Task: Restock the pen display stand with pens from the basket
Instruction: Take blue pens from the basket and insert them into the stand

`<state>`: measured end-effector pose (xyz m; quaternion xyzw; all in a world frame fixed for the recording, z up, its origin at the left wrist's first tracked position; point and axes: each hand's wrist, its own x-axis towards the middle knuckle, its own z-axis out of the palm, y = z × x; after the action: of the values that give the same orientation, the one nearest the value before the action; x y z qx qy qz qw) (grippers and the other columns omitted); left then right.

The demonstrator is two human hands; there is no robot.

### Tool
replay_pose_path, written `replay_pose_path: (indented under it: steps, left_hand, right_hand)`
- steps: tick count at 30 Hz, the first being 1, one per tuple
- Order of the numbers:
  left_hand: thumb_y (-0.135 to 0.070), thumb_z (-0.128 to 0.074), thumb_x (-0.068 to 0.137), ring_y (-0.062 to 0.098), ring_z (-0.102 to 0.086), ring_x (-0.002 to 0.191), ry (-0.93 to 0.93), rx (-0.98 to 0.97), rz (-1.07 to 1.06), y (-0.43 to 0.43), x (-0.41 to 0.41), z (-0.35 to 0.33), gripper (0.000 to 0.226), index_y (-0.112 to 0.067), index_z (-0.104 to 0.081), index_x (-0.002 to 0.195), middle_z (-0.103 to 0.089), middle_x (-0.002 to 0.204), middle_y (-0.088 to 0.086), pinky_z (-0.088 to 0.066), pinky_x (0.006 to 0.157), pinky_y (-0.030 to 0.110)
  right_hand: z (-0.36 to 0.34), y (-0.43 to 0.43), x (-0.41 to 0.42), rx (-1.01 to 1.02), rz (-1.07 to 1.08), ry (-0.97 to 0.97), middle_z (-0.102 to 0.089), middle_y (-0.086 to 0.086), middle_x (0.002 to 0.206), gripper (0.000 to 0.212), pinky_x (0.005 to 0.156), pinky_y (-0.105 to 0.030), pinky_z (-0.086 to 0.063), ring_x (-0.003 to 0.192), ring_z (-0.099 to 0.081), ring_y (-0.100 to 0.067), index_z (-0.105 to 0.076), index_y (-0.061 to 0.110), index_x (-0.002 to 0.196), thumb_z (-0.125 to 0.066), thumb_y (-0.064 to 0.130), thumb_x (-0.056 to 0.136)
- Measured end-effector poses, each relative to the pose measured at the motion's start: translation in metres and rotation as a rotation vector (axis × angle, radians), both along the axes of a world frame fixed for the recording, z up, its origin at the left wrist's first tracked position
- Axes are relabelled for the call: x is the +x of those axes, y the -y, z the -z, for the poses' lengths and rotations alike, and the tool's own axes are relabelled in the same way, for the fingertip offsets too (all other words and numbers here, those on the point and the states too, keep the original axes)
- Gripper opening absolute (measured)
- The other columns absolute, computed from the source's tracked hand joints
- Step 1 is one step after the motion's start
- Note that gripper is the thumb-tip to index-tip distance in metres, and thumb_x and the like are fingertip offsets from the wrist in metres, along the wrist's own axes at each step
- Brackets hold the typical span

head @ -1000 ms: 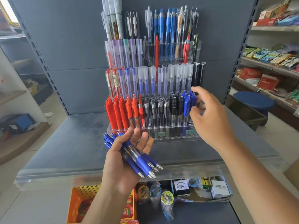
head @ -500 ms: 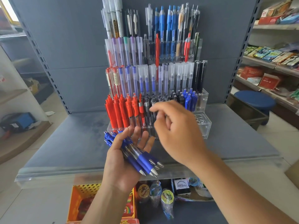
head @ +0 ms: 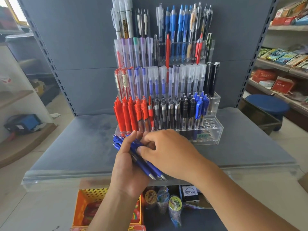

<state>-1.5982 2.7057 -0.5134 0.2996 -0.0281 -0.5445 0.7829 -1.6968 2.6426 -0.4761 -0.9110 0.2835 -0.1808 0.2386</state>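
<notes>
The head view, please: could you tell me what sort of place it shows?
Probably a small shop: a clear acrylic tiered pen stand bearing a price sticker, grey metal shelving with slotted uprights, and side shelves stocked with packaged goods.

I read one carrying surface: a grey-blue shelf (head: 75, 147), level, with a clear plastic strip (head: 66, 178) along its front edge and a grey back panel (head: 80, 47) rising at its rear. One item stands directly on it: the clear, tiered pen display stand (head: 216, 130), near the middle. I cannot tell whether its rear touches the panel. Round sockets (head: 209, 122) show at the right end of its front tier.
</notes>
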Motion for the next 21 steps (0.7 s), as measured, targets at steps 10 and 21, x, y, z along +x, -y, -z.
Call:
replay_pose_path:
  steps: [10,21]
  left_hand:
    - [-0.026,-0.064,0.085,0.029,-0.075,0.094,0.001,-0.070,0.057,0.001,0.001,0.001,0.022,-0.008,-0.075,0.089,-0.075,0.103,0.013,-0.058,0.089,0.045]
    - [-0.021,-0.069,0.082,0.030,-0.076,0.085,-0.049,-0.014,-0.042,0.006,0.003,0.003,0.019,-0.008,-0.066,0.095,-0.073,0.090,0.010,-0.055,0.089,0.049]
  right_hand:
    - [-0.001,0.013,-0.002,0.107,0.138,0.221,-0.070,0.008,0.067,0.010,0.063,-0.036,-0.054,0.060,-0.064,-0.007,-0.063,0.028,0.089,-0.056,0.034,0.092]
    - [-0.026,0.033,-0.033,0.226,0.014,0.569,-0.074,0.013,0.098,0.047,0.077,-0.034,-0.056,0.080,-0.067,-0.013,-0.044,0.037,0.142,-0.058,0.021,0.100]
